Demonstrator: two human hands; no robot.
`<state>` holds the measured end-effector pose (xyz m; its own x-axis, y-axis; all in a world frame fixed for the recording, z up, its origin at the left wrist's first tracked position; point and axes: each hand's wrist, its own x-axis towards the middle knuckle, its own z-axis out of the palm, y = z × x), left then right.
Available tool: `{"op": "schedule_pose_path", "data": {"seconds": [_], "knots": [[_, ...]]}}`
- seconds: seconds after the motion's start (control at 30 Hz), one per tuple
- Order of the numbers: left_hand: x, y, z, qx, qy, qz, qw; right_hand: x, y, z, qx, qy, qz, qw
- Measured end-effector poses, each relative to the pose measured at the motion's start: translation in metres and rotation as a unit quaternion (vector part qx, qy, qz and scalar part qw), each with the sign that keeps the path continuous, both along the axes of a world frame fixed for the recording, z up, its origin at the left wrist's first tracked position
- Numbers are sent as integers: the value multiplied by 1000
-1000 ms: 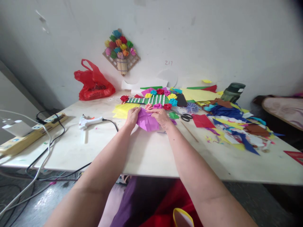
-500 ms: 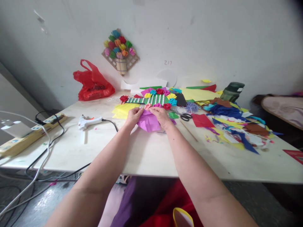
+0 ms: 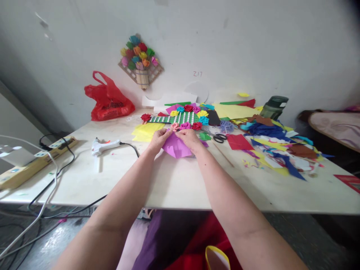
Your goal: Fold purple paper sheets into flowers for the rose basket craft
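A sheet of purple crepe paper (image 3: 177, 147) is pinched at its far edge between my two hands, a little above the white table. My left hand (image 3: 161, 138) is closed on the left side of that edge, and my right hand (image 3: 189, 138) on the right side. The fingertips nearly meet, and the small fold between them is hard to make out. Just beyond the fingers lies a green guitar-shaped craft piece (image 3: 184, 118) with white stripes, ringed with red, yellow, blue, pink and purple paper roses. Yellow paper (image 3: 143, 132) lies beside my left hand.
A white glue gun (image 3: 105, 146) with a black cord lies left, near a power strip (image 3: 60, 147). Right are black-handled scissors (image 3: 220, 138), a thin stick (image 3: 223, 155), red paper (image 3: 239, 142) and piled scraps (image 3: 270, 138). Behind stand a red bag (image 3: 109, 99) and a green bottle (image 3: 274, 107).
The view has shifted slightly, so everything sits a little further left. Both hands still pinch the purple paper, whose hanging part has changed shape slightly.
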<state>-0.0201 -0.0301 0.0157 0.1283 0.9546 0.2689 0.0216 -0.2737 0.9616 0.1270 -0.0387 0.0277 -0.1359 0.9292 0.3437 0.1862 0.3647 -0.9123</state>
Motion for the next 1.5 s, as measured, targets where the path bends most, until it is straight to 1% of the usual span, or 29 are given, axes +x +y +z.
{"op": "schedule_pose_path", "data": {"seconds": [0.07,0.1,0.23,0.33,0.5,0.7,0.83,0.93,1.03,1.13,1.23,1.37,1.5], "knots": [[0,-2,1,-13,-8,-27,1000,0,-1,1,5,-7,6,1000],[1,-3,1,-15,-8,-27,999,0,-1,1,10,-9,9,1000],[2,-3,0,-9,-7,-3,1000,0,0,0,24,-21,20,999],[3,-1,-1,13,-11,6,1000,0,1,-1,7,-9,23,1000],[1,5,-5,50,0,42,998,2,4,-4,-2,17,22,1000],[2,3,-3,48,42,64,996,4,11,-10,-5,6,-9,1000],[2,3,-2,50,63,73,994,4,10,-10,-16,16,5,1000],[1,3,-2,58,56,68,994,4,7,-8,-35,40,32,998],[1,2,-2,52,36,45,997,4,5,-7,-46,59,53,996],[1,2,-2,44,28,24,998,3,5,-8,-49,69,60,995],[1,3,-3,51,45,23,997,2,6,-9,-35,67,60,995],[2,4,-3,60,64,31,996,1,6,-8,-15,36,38,999],[3,2,-1,52,42,43,997,1,6,-8,-2,30,31,999]]}}
